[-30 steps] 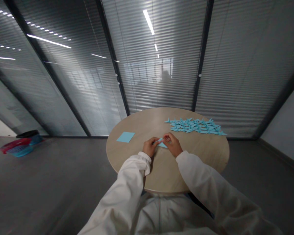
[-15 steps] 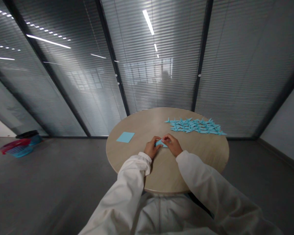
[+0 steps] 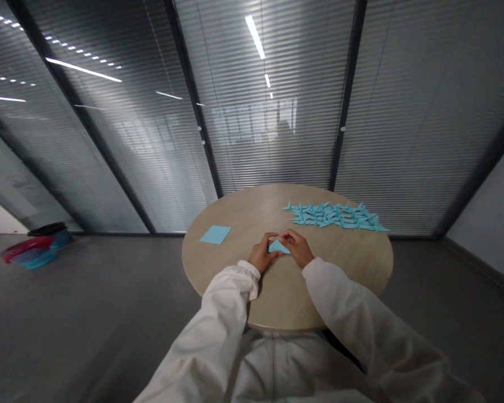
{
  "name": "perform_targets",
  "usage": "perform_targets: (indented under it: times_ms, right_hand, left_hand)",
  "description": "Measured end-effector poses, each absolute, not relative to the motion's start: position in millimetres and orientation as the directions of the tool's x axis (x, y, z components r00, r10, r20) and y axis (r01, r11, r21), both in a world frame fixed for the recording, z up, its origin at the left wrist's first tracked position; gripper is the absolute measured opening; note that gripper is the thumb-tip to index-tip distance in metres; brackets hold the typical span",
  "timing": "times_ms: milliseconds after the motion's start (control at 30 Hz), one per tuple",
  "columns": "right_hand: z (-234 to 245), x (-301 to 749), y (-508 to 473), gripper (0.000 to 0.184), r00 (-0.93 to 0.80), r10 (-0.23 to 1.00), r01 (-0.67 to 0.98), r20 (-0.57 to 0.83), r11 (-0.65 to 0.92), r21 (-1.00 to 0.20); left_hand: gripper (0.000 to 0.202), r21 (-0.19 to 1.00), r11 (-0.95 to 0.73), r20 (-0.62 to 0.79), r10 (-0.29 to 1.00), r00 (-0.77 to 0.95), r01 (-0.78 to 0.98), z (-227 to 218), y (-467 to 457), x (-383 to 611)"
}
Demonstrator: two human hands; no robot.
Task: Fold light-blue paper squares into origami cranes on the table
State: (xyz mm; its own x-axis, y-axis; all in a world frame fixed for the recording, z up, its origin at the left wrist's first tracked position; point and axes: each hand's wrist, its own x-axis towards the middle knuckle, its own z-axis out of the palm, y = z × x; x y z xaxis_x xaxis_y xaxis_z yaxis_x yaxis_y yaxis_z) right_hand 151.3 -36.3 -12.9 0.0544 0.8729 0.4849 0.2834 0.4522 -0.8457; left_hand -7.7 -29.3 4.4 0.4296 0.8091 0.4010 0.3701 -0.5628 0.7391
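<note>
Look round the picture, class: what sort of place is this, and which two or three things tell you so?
Probably an office or meeting room: tall panels with slatted blinds, set between dark frames, line the far side, and a round table stands before them.

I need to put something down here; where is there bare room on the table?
Bare table lies between the square sheet and the left hand, and right of the right hand, before the folded pieces. Crowded: the far right, under those pieces, and the middle, where both hands meet at a small folded paper.
</note>
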Motion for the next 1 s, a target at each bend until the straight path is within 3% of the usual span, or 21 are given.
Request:
perform_targets:
  times_ms: [467, 1000]
  right_hand:
    - [-16, 154, -26, 0.029, 0.151, 0.898, 0.133, 0.413, 0.396, -0.909]
    - [-20, 154, -27, 0.026, 0.132, 0.870, 0.323, 0.474, 0.414, -0.851]
  left_hand:
    - [0.045, 0.943, -0.326, 0.267, 0.860, 0.435, 0.066, 1, -28, -4]
    - [0.042, 0.961, -0.275, 0.258, 0.930, 0.262, 0.031, 6, -21, -5]
